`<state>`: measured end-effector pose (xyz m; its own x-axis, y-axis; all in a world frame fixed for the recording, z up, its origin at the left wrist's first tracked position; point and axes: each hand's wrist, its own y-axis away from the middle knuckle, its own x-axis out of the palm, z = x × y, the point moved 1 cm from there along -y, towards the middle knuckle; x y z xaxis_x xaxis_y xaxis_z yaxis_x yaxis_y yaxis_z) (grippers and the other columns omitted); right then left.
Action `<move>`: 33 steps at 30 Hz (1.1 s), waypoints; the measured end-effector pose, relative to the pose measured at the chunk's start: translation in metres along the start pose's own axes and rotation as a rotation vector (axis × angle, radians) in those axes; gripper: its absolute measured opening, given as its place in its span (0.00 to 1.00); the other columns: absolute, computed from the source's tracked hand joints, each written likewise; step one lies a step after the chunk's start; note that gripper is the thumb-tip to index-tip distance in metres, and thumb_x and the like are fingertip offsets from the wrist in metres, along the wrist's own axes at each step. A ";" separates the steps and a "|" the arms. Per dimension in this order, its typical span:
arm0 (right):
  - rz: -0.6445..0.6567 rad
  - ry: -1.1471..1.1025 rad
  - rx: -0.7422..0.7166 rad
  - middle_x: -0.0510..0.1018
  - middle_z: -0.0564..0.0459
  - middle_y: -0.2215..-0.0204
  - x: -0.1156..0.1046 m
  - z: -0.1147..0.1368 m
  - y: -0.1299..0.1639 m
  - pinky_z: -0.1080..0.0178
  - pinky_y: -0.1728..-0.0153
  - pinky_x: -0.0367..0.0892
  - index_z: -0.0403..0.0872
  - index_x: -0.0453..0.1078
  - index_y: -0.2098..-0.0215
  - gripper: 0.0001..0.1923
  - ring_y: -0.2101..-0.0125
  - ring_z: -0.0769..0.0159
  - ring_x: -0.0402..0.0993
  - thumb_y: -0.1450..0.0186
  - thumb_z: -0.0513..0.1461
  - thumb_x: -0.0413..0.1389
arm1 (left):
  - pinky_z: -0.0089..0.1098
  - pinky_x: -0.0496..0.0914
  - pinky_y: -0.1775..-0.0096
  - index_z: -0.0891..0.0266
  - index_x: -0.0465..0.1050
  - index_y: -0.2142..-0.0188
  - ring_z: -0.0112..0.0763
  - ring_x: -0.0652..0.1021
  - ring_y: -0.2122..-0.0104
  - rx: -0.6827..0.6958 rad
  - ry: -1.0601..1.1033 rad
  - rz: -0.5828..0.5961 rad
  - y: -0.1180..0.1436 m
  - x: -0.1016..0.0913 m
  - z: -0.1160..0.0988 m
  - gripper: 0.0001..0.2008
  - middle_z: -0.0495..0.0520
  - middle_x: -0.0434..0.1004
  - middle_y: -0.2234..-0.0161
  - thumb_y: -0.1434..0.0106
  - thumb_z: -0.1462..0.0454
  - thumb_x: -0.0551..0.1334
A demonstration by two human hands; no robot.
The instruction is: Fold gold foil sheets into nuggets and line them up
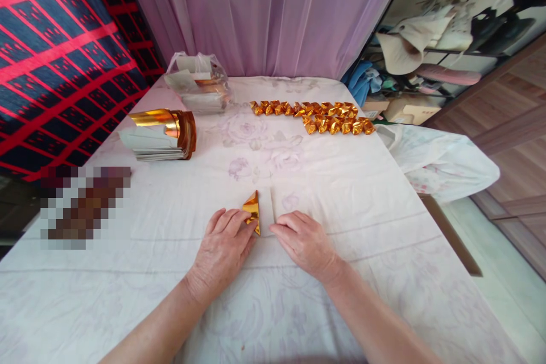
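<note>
A sheet of gold foil paper (pixel 265 210) lies on the cloth in front of me, pale side up. Its left side is folded over into a shiny gold triangle (pixel 253 207). My left hand (pixel 224 242) is closed at that fold, with thumb and fingertips pressed together on the gold part. On the opposite side, my right hand (pixel 305 242) pinches the sheet's right edge between thumb and curled fingers. Both hands rest low over the table, and the fingertips partly hide the sheet's lower edges.
A curved stack of foil sheets (pixel 164 139) stands at left, before a clear plastic bag (pixel 198 85) of more paper. Folded gold pieces (pixel 336 125) form rows at the back right. A floral cloth covers the table (pixel 273 307). A white bag (pixel 447 159) hangs off the right edge, near shelves (pixel 426 51).
</note>
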<state>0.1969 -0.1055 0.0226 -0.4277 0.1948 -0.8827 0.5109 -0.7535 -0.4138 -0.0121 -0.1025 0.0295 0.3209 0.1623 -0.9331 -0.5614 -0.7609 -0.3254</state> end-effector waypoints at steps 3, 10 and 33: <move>0.009 -0.016 -0.001 0.76 0.52 0.68 0.000 0.004 -0.001 0.61 0.64 0.66 0.50 0.75 0.65 0.12 0.66 0.65 0.69 0.31 0.33 0.50 | 0.48 0.63 0.43 0.58 0.75 0.51 0.41 0.75 0.53 -0.016 0.017 0.015 0.002 0.000 -0.002 0.14 0.56 0.78 0.55 0.31 0.64 0.55; 0.013 -0.119 -0.043 0.79 0.51 0.56 0.000 0.008 -0.003 0.55 0.54 0.64 0.49 0.73 0.60 0.08 0.54 0.60 0.70 0.31 0.34 0.52 | 0.49 0.55 0.39 0.55 0.75 0.50 0.41 0.75 0.49 -0.009 0.011 0.001 0.008 -0.003 -0.004 0.13 0.53 0.79 0.50 0.30 0.63 0.55; -0.050 -0.235 0.332 0.78 0.52 0.65 0.013 0.012 -0.012 0.59 0.60 0.62 0.49 0.73 0.67 0.05 0.62 0.62 0.71 0.33 0.37 0.56 | 0.50 0.48 0.35 0.53 0.74 0.48 0.41 0.73 0.44 0.011 0.063 0.044 0.016 -0.002 0.002 0.15 0.50 0.77 0.46 0.30 0.62 0.54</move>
<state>0.1757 -0.1014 0.0192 -0.6245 0.1168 -0.7722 0.2327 -0.9160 -0.3268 -0.0229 -0.1136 0.0255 0.3431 0.0887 -0.9351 -0.5845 -0.7592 -0.2864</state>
